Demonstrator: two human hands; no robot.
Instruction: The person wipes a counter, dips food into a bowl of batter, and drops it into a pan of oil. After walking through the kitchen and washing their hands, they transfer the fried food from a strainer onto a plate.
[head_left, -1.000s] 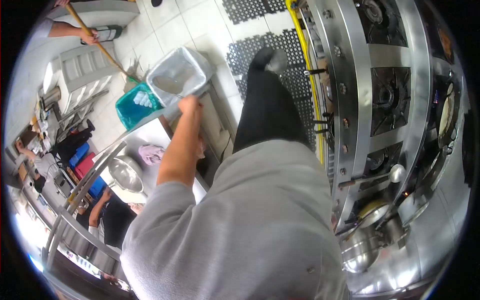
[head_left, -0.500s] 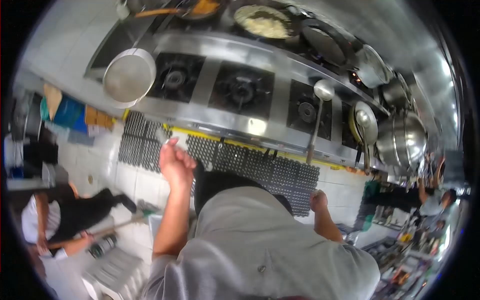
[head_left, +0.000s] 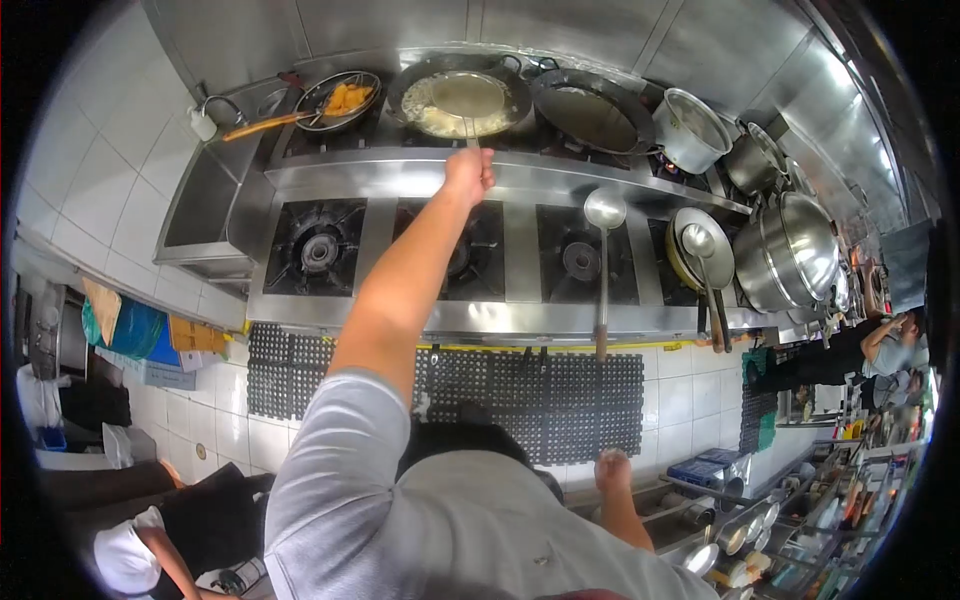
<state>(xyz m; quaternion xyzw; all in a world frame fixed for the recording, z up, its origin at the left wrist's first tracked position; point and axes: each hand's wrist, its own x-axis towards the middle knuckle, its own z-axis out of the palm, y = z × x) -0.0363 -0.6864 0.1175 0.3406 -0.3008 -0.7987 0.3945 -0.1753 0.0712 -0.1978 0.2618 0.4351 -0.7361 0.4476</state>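
Observation:
My left hand (head_left: 468, 176) reaches forward over the stove and is closed around the handle of a round mesh strainer (head_left: 468, 95). The strainer overlaps a wide black wok (head_left: 404, 108) holding pale, foamy food. To its right, a second dark wok (head_left: 590, 112) contains liquid. A basket strainer (head_left: 372, 98) with orange-yellow pieces and a wooden handle sits to the left. Low on the right, my right hand (head_left: 612, 468) hangs beside my body with its fingers curled; I cannot tell what is in it.
A long-handled ladle (head_left: 604, 212) lies across the front burners, its handle past the stove edge. Another ladle (head_left: 700, 242) rests in a pan. Large metal pots (head_left: 790, 250) stand at right. Black rubber mats (head_left: 560, 400) cover the floor. People appear at far right and lower left.
My left hand has swung up and forward from beside my waist to the rear woks, carrying the strainer from the left. My right hand has shifted slightly lower in view, still closed.

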